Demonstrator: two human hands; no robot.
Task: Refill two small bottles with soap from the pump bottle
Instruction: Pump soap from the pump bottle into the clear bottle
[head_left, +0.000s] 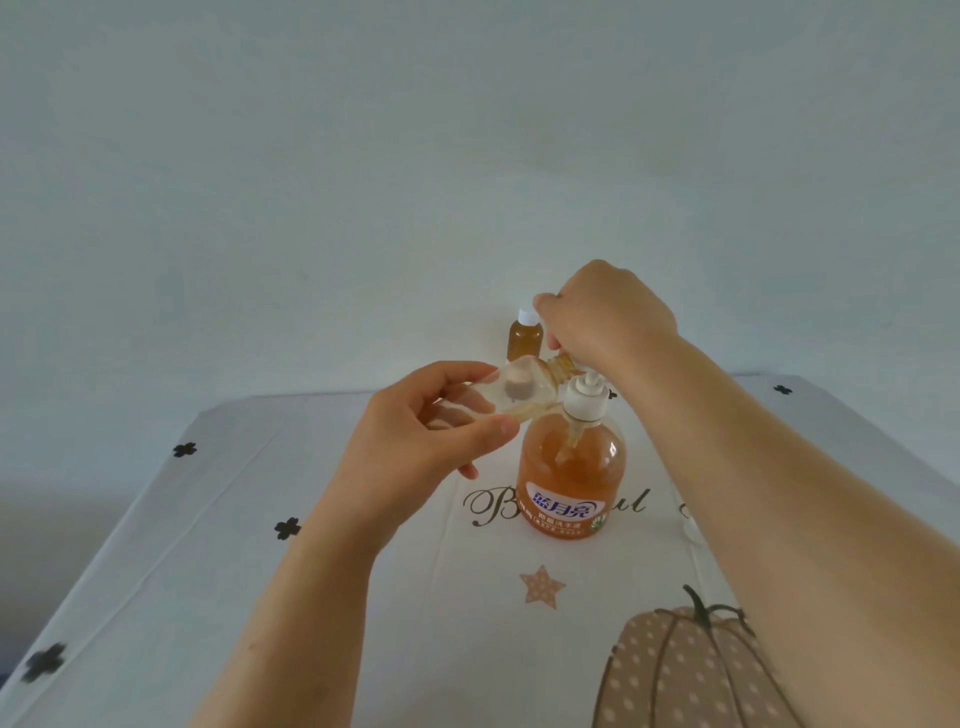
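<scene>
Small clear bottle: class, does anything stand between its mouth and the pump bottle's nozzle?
Yes: the right hand grips the small clear bottle at the neck, covering its mouth near the pump bottle; any cap is hidden.

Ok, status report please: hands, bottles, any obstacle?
Left hand holds clear small bottle, tilted, nearly empty. Right hand curled at its neck, grip unclear. Pump bottle upright below. Capped small bottle behind, full.
</scene>
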